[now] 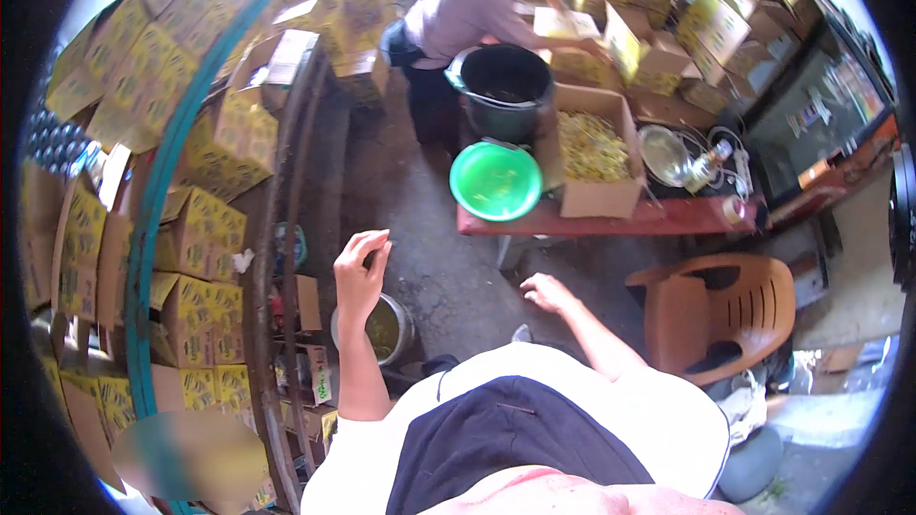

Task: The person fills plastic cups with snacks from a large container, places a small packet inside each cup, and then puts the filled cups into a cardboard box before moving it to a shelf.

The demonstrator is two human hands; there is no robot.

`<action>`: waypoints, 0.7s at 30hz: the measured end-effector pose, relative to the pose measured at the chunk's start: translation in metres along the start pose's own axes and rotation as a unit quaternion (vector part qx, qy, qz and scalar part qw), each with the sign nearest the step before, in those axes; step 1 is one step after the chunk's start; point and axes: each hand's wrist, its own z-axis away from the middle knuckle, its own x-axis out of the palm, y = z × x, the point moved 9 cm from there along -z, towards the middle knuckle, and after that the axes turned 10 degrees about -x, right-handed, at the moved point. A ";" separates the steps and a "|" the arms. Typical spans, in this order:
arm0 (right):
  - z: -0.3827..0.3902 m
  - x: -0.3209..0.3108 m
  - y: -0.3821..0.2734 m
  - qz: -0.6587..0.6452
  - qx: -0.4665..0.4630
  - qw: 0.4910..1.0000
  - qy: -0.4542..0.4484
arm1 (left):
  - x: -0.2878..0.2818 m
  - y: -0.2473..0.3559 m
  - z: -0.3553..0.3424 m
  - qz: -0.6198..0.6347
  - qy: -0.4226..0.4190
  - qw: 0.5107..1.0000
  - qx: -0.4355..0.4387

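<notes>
My left hand (363, 272) is raised above a metal pot (405, 329) that stands low beside the shelf rails. Its fingers are bent with their tips close to the thumb; whether anything small is between them cannot be made out. Out over the floor, my right hand (546, 293) has loosely bent fingers, slightly apart, with nothing visible in them. Beyond it, on the front of a red table (611, 219), sits a green plastic basin (495, 181). A black bucket (510, 100) stands behind the basin. To its right, an open cardboard box (601, 202) holds a yellowish-green heap of small pieces (593, 148).
A co-worker (458, 14) bends over boxes behind the table. Yellow cartons (205, 319) are stacked on the left behind dark rails (277, 181) and a teal post (153, 229). An orange plastic chair (720, 315) stands right. A glass bowl (665, 154) and cables lie on the table.
</notes>
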 end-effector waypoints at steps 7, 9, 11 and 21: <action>0.149 -0.098 0.133 -0.029 0.176 0.965 0.193 | 0.183 0.072 -0.008 0.029 -0.151 0.987 0.039; 0.177 -0.108 0.150 -0.044 0.182 0.949 0.255 | 0.218 0.087 -0.006 0.029 -0.187 0.981 0.036; 0.191 -0.105 0.167 -0.067 0.208 0.939 0.265 | 0.251 0.092 -0.004 0.043 -0.236 0.970 0.028; 0.167 -0.115 0.183 -0.121 0.215 0.933 0.263 | 0.338 0.047 -0.059 0.051 -0.301 0.952 -0.017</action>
